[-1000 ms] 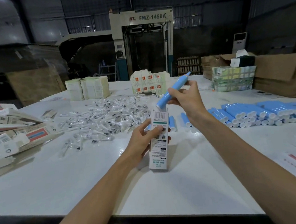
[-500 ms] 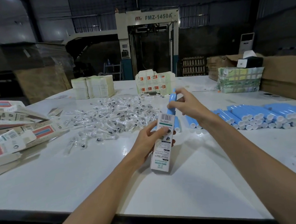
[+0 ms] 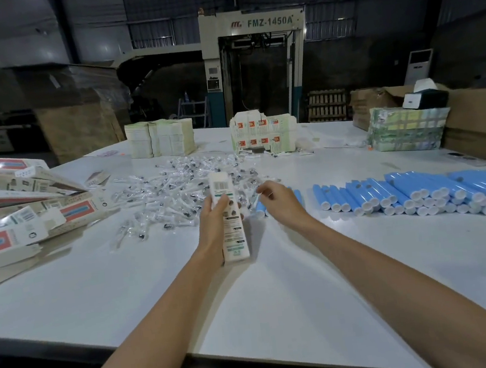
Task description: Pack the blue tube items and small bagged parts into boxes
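- Left hand [image 3: 215, 219] grips the box [image 3: 231, 227] at centre frame, its long axis pointing away and its near end low over the table [image 3: 156, 283].
- Right hand [image 3: 279, 201] is just right of the box, fingers curled at the edge of the bagged parts [image 3: 176, 185] pile. Cannot tell whether it pinches a bag.
- Blue tubes [image 3: 416, 192] lie in rows at right of frame, apart from the box.
- Risk: the clear bags overlap and look slick, so a pinch may lift two or drop one.
- Risk: the one-handed hold may let the box tilt, so a bag misses the opening.
- Hidden: box interior, so contents unknown. Far end blurred, flap state unclear. Bag contents too small to make out.
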Demonstrator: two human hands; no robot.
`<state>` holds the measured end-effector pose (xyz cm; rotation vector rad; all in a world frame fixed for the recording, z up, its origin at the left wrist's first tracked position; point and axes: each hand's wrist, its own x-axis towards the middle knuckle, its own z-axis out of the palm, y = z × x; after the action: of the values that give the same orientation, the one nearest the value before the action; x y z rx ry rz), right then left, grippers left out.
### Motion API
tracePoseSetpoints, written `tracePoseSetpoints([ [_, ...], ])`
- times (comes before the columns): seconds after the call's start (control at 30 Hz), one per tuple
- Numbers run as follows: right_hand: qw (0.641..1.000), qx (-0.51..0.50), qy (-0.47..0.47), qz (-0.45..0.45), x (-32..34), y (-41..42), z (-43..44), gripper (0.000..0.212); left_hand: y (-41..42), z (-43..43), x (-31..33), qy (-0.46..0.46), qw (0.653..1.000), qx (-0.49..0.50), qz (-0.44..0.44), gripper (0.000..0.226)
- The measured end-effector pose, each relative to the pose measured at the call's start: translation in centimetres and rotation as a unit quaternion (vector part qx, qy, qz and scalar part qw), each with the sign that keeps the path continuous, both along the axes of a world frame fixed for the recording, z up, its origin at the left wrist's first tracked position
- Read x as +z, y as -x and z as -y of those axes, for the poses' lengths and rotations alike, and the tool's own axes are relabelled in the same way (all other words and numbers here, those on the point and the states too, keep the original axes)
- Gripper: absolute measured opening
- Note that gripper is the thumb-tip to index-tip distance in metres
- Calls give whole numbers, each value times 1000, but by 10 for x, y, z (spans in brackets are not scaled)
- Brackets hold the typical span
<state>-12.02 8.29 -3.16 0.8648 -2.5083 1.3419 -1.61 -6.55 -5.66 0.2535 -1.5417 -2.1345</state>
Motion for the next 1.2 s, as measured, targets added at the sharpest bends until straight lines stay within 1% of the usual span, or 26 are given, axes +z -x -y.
tracePoseSetpoints([
  [0.1, 994, 32, -87, -54, -18, 12, 27, 29, 5, 10, -5, -27, 997, 70, 9, 25],
  [0.17, 988, 33, -124, -88, -22, 21, 43, 31, 6, 15, -7, -38, 994, 103, 7, 26],
  [0.3, 964, 46, -203, -167, -24, 25, 80, 31, 8, 16, -8, -37, 992, 119, 3, 26],
  [0.37, 956, 27, -218, -195, -28, 23, 92, 29, 8, 14, -7, -11, 993, 116, 1, 22],
  [0.43, 964, 13, -190, -187, -33, 24, 96, 25, 7, 10, -6, 23, 994, 106, -10, 19],
  [0.47, 974, 18, -158, -163, -35, 26, 96, 25, 6, 8, -6, 38, 994, 100, -16, 19],
  [0.53, 996, 29, -46, -73, -32, 19, 96, 29, 5, 5, -6, 53, 995, 85, -26, 24],
  [0.57, 998, 44, 33, 40, -31, 15, 97, 30, 4, 3, -5, 56, 995, 76, -30, 26],
  [0.6, 985, 69, 100, 122, -31, 8, 96, 32, 3, 2, -5, 60, 995, 69, -35, 28],
  [0.63, 972, 93, 140, 165, -31, 4, 96, 34, 3, 2, -4, 63, 995, 66, -37, 29],
  [0.67, 979, 78, 121, 141, -27, 3, 94, 36, 2, 2, -4, 65, 995, 63, -39, 29],
  [0.7, 990, 55, 98, 81, -22, 3, 91, 37, 1, 2, -2, 64, 995, 56, -42, 27],
  [0.73, 998, 32, 45, -11, -17, 3, 85, 34, 1, 1, -1, 61, 996, 46, -47, 26],
  [0.77, 994, 19, -23, -103, -13, 6, 77, 27, 1, 0, 0, 60, 996, 33, -52, 26],
  [0.8, 979, 13, -100, -176, -14, 11, 68, 18, 0, -2, 0, 62, 996, 21, -56, 26],
  [0.83, 957, -23, -171, -231, -11, 13, 59, 14, -1, -4, 0, 64, 996, 8, -60, 26],
  [0.87, 930, -63, -221, -288, -9, 14, 48, 16, -3, -7, 1, 63, 996, -3, -62, 25],
  [0.9, 924, -82, -228, -295, -7, 13, 35, 14, -4, -9, 1, 63, 996, -10, -65, 24],
  [0.93, 930, -90, -221, -280, -4, 7, 22, 8, -5, -10, 2, 62, 996, -13, -66, 23],
  [1.03, 954, -104, -194, -202, -1, -2, -24, 14, -5, -11, 3, 51, 996, -26, -62, 25],
  [1.13, 956, -77, -239, -155, -7, -21, -68, 11, -6, -14, 4, 23, 997, -45, -56, 30],
  [1.2, 952, -69, -263, -142, -16, -33, -91, 6, -6, -17, 3, 5, 996, -71, -54, 32],
])
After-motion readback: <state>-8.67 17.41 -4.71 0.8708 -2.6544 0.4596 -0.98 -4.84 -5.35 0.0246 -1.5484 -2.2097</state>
